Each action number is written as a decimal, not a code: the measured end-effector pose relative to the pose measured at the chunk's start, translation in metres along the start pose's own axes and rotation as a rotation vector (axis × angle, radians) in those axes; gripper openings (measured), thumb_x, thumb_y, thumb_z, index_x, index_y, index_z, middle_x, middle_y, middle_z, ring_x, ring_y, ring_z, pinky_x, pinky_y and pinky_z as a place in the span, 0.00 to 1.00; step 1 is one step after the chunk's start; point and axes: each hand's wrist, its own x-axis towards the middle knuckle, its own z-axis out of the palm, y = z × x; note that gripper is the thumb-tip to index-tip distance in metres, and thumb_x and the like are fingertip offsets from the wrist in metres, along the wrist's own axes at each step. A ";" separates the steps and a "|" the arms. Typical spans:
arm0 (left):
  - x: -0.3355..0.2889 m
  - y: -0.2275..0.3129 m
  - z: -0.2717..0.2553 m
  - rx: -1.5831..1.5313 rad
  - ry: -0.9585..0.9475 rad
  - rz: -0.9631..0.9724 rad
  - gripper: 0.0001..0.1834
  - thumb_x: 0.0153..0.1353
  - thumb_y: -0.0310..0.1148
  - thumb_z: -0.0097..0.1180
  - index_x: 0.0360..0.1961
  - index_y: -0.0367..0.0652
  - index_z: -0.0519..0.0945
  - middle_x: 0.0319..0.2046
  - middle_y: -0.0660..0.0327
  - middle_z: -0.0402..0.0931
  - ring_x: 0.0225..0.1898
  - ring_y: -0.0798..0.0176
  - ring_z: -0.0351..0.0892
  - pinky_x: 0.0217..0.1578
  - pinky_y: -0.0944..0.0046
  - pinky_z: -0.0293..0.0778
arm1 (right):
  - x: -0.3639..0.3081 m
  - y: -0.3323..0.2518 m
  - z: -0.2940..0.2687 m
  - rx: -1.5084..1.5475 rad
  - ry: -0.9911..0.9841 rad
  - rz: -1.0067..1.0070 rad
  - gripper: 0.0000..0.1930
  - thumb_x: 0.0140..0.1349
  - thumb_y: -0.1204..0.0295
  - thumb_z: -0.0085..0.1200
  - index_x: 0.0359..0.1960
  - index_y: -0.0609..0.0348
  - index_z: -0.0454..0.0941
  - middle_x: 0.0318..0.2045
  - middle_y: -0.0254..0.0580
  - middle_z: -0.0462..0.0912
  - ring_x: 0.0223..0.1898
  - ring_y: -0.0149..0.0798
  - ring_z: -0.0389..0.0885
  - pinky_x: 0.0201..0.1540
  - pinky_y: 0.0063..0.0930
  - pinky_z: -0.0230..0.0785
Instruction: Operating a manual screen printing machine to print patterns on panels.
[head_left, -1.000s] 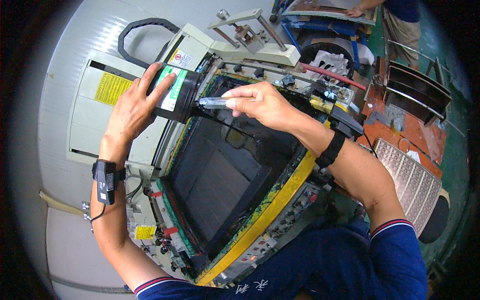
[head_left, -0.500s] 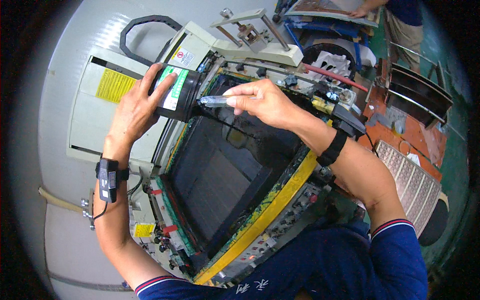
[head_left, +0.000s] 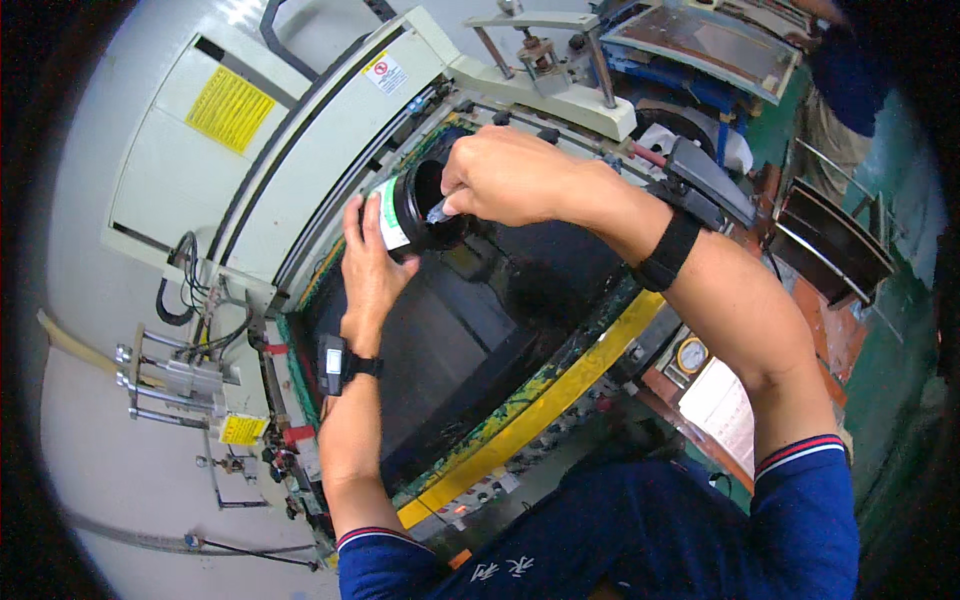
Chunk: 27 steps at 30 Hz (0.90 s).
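A black plastic jar point(head_left: 407, 218) with a green and white label is tilted on its side above a screen-printing frame, its open mouth facing right. My left hand point(head_left: 370, 265) grips it, fingers and thumb around the label side. In my right hand point(head_left: 505, 178) is a spatula point(head_left: 436, 213) with a greyish, smeared blade, pinched between thumb and fingers. The blade reaches into the jar's mouth, and its tip is hard to make out in the dark. Beneath both hands lies the dark mesh screen point(head_left: 420, 350), with glossy black ink towards its right side.
A yellow bar point(head_left: 545, 415) edges the near side of the screen. Behind stands the pale machine housing point(head_left: 330, 150) with a clamp bracket point(head_left: 540, 60). A metal-framed stand point(head_left: 835, 235) is at the right, and another person point(head_left: 850, 80) stands at the far right.
The jar has moved right and its mouth has turned more towards me. The spatula, earlier at the rim, now reaches inside. My head view has shifted too.
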 end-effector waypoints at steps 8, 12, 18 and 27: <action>-0.038 0.005 0.033 -0.149 0.053 -0.211 0.57 0.30 0.28 0.74 0.64 0.48 0.54 0.63 0.50 0.52 0.55 0.39 0.68 0.49 0.48 0.75 | 0.035 -0.023 0.015 -0.232 -0.213 -0.021 0.10 0.49 0.67 0.60 0.26 0.63 0.82 0.24 0.56 0.80 0.32 0.56 0.81 0.37 0.43 0.72; -0.047 0.007 0.038 -0.176 0.045 -0.260 0.58 0.30 0.28 0.75 0.65 0.48 0.54 0.62 0.51 0.53 0.55 0.39 0.68 0.49 0.48 0.74 | 0.037 -0.027 0.022 -0.265 -0.234 -0.064 0.10 0.49 0.68 0.61 0.24 0.64 0.82 0.24 0.57 0.80 0.32 0.55 0.81 0.37 0.43 0.73; -0.053 0.008 0.041 -0.196 0.035 -0.255 0.58 0.30 0.29 0.75 0.65 0.47 0.54 0.61 0.51 0.54 0.55 0.40 0.69 0.50 0.49 0.74 | 0.033 -0.021 0.028 -0.227 -0.247 -0.021 0.10 0.48 0.68 0.61 0.24 0.64 0.82 0.24 0.57 0.80 0.32 0.55 0.81 0.38 0.42 0.72; -0.045 0.001 0.023 -0.277 -0.236 -0.233 0.61 0.26 0.29 0.76 0.65 0.48 0.54 0.62 0.49 0.55 0.61 0.43 0.62 0.58 0.52 0.67 | 0.023 -0.005 0.030 -0.119 -0.294 0.045 0.10 0.51 0.67 0.60 0.27 0.63 0.83 0.24 0.53 0.81 0.29 0.53 0.81 0.35 0.39 0.71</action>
